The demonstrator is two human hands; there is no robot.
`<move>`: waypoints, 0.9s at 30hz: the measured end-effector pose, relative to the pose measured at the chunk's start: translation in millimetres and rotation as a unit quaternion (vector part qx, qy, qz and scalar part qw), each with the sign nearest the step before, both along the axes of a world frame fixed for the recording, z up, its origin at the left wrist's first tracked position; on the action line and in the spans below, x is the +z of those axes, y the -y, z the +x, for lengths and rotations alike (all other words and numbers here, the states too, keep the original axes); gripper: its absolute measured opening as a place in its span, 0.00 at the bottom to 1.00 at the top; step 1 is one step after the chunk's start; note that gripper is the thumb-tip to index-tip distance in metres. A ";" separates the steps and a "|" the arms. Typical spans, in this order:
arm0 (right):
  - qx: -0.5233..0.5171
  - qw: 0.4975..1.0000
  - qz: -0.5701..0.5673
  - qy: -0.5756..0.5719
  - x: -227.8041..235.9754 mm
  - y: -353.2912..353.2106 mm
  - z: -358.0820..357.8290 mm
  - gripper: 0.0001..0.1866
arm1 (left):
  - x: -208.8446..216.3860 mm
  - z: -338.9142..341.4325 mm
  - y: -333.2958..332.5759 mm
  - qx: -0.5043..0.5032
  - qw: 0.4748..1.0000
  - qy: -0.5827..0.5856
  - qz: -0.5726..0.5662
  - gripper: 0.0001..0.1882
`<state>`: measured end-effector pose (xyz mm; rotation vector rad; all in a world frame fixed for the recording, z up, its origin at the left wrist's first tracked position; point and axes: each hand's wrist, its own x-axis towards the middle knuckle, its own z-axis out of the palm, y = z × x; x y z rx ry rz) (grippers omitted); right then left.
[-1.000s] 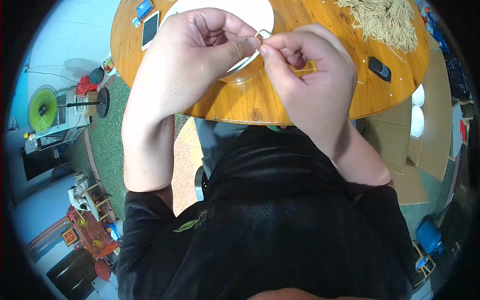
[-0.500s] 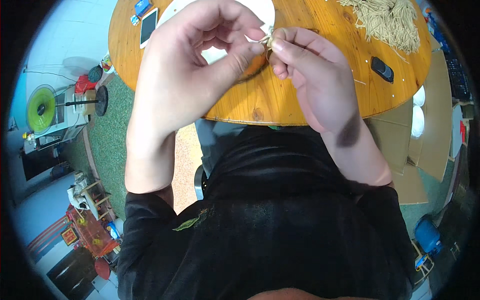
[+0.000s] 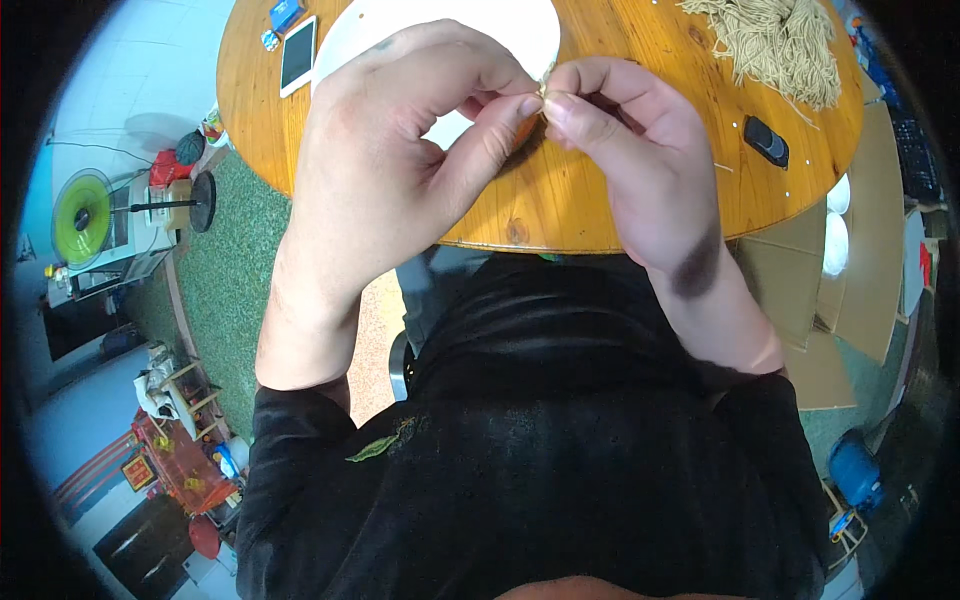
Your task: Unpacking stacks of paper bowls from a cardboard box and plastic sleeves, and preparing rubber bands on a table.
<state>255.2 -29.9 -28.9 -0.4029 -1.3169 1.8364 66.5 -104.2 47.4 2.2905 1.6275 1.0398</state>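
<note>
Cord (image 3: 543, 94), a small tan bit, sits pinched between the fingertips of both hands, raised over the near part of the round wooden table (image 3: 580, 225), just beside the right edge of a white dish (image 3: 530, 32). The left hand (image 3: 390, 140) comes in from the left with thumb and forefinger drawn together at the cord; its other fingers curl behind and are partly hidden. The right hand (image 3: 650, 140) meets it from the other side, thumb and forefinger narrowed on the cord, the rest folded under. The two pairs of tips almost touch, so little of the cord shows; whether it forms a knot, a loop or a plain strand, I cannot tell.

The step in hand looks like fine fingertip work on the cord, one hand steadying while the other shapes or tightens; which does which is unclear. As I judge it, the next move calls for a light, exact grip from both hands, with neither pinch slipping.

To the right lies a heap of tan yarn (image 3: 775, 55), with a black gadget (image 3: 765, 140) nearer the person. At the left, a phone (image 3: 298, 56) lies near a blue packet (image 3: 286, 14).
</note>
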 end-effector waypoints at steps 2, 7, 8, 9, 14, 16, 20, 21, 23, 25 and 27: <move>0.002 0.999 0.050 0.016 -2.8 -0.6 -0.8 0.10 | -0.1 -0.5 -1.4 -0.013 1.000 -0.012 0.013 0.04; -0.225 0.928 0.294 0.042 6.4 -2.6 -9.8 0.11 | -0.9 -2.7 0.1 -0.023 1.000 0.004 -0.010 0.03; -0.225 0.928 0.295 0.041 8.3 -5.3 -7.1 0.11 | -1.1 -2.0 1.5 -0.023 1.000 0.004 -0.009 0.03; -0.217 0.900 0.368 0.089 8.7 -9.4 -2.0 0.09 | -2.7 -1.3 2.1 -0.011 0.999 0.034 -0.029 0.03; -0.243 0.852 0.444 0.132 6.9 -11.2 -2.1 0.03 | -1.8 -3.2 0.6 -0.023 0.998 0.039 -0.032 0.03; -0.213 0.869 0.437 0.092 5.2 -14.0 -3.0 0.03 | -1.7 -4.3 2.0 -0.016 0.998 0.053 -0.027 0.03; -0.193 0.879 0.424 0.097 6.7 -12.8 -0.6 0.02 | 2.3 -7.3 6.0 -0.013 1.000 0.013 -0.013 0.02; -0.192 0.880 0.420 0.109 7.9 -11.1 -0.3 0.02 | 1.9 -7.1 8.2 0.002 1.000 0.015 -0.004 0.02; -0.191 0.881 0.416 0.120 8.4 -10.0 -0.4 0.02 | 0.0 -8.1 10.9 0.019 1.000 0.017 0.007 0.01; -0.193 0.882 0.414 0.117 7.2 -9.7 0.4 0.03 | -4.0 -10.1 13.1 0.036 0.996 0.075 0.016 0.02; -0.194 0.874 0.425 0.133 8.0 -9.6 2.1 0.03 | -9.0 -13.7 9.1 0.031 0.996 0.059 0.052 0.02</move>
